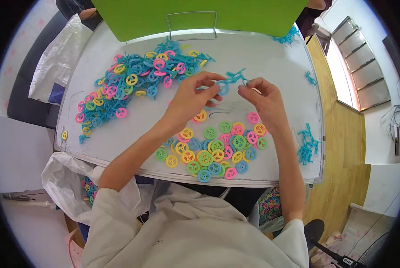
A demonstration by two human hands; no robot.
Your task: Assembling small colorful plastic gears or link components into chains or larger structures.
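Observation:
Above the middle of the white table, my left hand [191, 96] pinches a light blue plastic wheel [223, 88] between thumb and fingers. A teal branched plastic piece [234, 77] stretches from the wheel toward my right hand [266, 99], whose thumb and forefinger are closed on its right end. Whether the wheel and the branched piece are joined is too small to tell. Below my hands lies a spread of loose spoked wheels [217, 155] in yellow, green, pink and blue. Beyond my left hand a large heap of teal pieces with coloured wheels [137, 73] covers the table's far left.
Small clusters of teal pieces [308, 145] lie along the table's right side. A green board with a wire handle [191, 12] stands at the far edge. White sacks [59, 178] hang near the left front, and a bag of coloured pieces [270, 205] sits below the table's front edge.

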